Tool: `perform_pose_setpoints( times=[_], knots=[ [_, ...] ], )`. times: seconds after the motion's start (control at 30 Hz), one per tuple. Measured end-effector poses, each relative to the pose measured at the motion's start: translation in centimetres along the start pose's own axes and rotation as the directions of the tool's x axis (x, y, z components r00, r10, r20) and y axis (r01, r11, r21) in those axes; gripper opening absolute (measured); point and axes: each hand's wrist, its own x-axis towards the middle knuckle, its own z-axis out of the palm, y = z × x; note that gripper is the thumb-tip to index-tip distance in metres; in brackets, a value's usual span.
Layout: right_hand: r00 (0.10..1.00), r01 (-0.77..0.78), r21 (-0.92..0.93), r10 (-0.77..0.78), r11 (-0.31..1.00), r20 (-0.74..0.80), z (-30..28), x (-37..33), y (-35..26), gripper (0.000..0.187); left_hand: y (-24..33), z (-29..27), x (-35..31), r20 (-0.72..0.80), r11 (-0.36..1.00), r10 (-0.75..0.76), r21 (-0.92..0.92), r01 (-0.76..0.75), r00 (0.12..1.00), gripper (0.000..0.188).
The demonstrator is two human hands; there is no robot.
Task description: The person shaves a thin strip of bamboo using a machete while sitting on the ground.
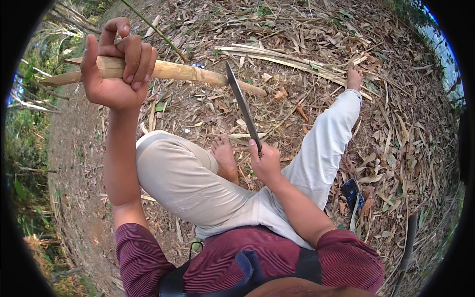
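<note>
High on the left, my left hand (118, 91) has its fingers wrapped over a pale wooden stick (180, 72). The stick's left end is split into two pointed prongs; its other end reaches right, low over the leaf litter or on it. A long dark-bladed knife (241, 104) is gripped by the handle in my right hand (267, 163), between my legs. Its blade points up and away, with the tip overlapping the stick in view. Whether the blade touches the wood, I cannot tell.
Dry leaves cover the ground. Long split strips (282, 59) lie beyond my right foot (354, 76). My left foot (225, 153) is bare. A phone-like dark object (351, 193) lies at right, near a dark pole (409, 237). A thin green stem (156, 30) slants behind the stick.
</note>
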Motion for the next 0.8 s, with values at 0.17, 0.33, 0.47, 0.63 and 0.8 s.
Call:
perform_pose_setpoints(
  times=[0.17, 0.33, 0.47, 0.63, 0.8],
  knots=[
    [0.997, 0.07, 0.076, -0.071, 0.995, 0.009, 0.4, -0.4, -0.4, 0.03, -0.5, 1.1, 0.2, -0.061, 0.995, 0.03, 0.097, -0.024, 0.998, 0.05],
    [0.995, 0.099, 0.088, -0.1, 0.991, 0.005, 0.6, -0.4, -0.8, 0.032, -0.3, 2.1, 0.0, -0.031, 0.976, 0.006, 0.217, 0.001, 1.0, 0.054],
    [0.992, 0.126, 0.111, -0.123, 0.986, -0.036, 0.4, -0.9, -1.3, 0.032, 0.0, 0.8, -0.3, -0.03, 0.984, -0.021, 0.175, 0.026, 0.999, 0.05],
    [0.991, 0.136, 0.003, -0.136, 0.991, -0.013, 0.6, -0.2, -1.3, 0.031, -0.8, 3.0, 0.1, -0.362, 0.962, 0.054, 0.269, 0.048, 0.931, 0.038],
    [0.967, 0.239, 0.008, -0.238, 0.971, -0.088, -0.8, 0.9, -4.1, 0.035, -0.6, 2.2, 0.0, -0.389, 0.953, 0.078, 0.299, 0.046, 0.918, 0.035]
  ],
)
